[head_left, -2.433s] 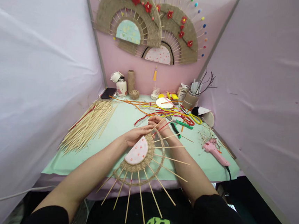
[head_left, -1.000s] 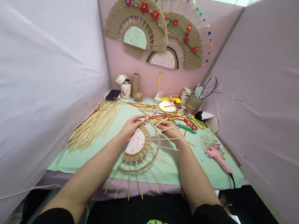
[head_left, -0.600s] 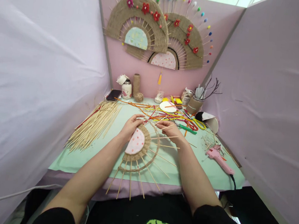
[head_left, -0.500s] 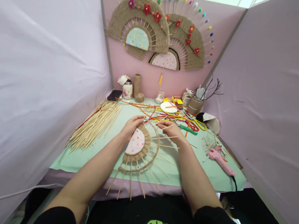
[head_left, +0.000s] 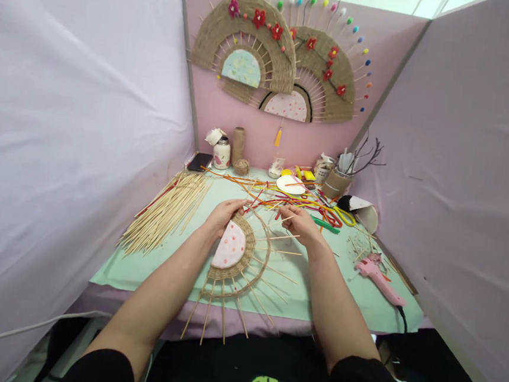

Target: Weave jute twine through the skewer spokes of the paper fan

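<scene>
My left hand [head_left: 229,217] is closed on the upper end of a half-round woven fan [head_left: 249,247]. The fan has a white centre patch with pink dots, a tight band of brown twine around it, and thin sticks spreading outward. Farther out, a narrow twine ring crosses the sticks. Just right of the upper sticks, my right hand [head_left: 297,223] is pinched closed. A thin strand that looks like twine hangs below its fingers; the fingertips are too small to see in detail.
A pile of thin sticks [head_left: 166,210] lies left. Coloured pipe cleaners [head_left: 255,184] and green-handled pliers [head_left: 326,224] are beyond my hands. A pink glue gun [head_left: 380,278] rests right. Jars, a twine ball [head_left: 241,166] and a phone [head_left: 200,162] line the back; finished fans [head_left: 246,27] hang above.
My right hand has moved a little to the right, away from the fan's upper sticks. My left hand keeps its hold on the fan. The whole view has shifted slightly.
</scene>
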The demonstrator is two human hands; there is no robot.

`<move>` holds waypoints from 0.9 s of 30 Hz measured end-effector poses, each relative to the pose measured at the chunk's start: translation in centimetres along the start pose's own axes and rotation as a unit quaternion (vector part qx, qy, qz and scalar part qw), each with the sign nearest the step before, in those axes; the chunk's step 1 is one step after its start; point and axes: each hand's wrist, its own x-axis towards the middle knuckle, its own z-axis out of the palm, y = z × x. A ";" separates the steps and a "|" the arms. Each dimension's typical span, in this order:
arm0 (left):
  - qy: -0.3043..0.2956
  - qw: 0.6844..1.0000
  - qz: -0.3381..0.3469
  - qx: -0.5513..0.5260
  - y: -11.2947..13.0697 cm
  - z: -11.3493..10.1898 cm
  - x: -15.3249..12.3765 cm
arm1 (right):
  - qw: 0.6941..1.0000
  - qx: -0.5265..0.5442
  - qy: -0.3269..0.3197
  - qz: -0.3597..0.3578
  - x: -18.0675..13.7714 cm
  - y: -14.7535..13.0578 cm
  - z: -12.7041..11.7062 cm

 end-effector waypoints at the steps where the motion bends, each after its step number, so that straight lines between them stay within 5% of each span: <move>1: 0.004 1.000 0.001 0.004 0.0 0.1 0.0 | 1.000 0.011 0.004 -0.002 0.0 -0.1 -0.1; 11: 0.018 1.000 -0.003 0.018 -0.1 0.5 -0.4 | 0.988 0.052 0.094 -0.110 0.6 0.0 -0.4; 18: 0.004 1.000 -0.007 0.012 -0.1 0.6 -0.5 | 0.984 0.028 0.133 -0.117 0.6 -0.1 -0.3; 27: 0.016 1.000 0.017 0.008 0.3 0.0 -0.3 | 0.996 -0.006 0.072 -0.059 0.2 -0.4 -0.3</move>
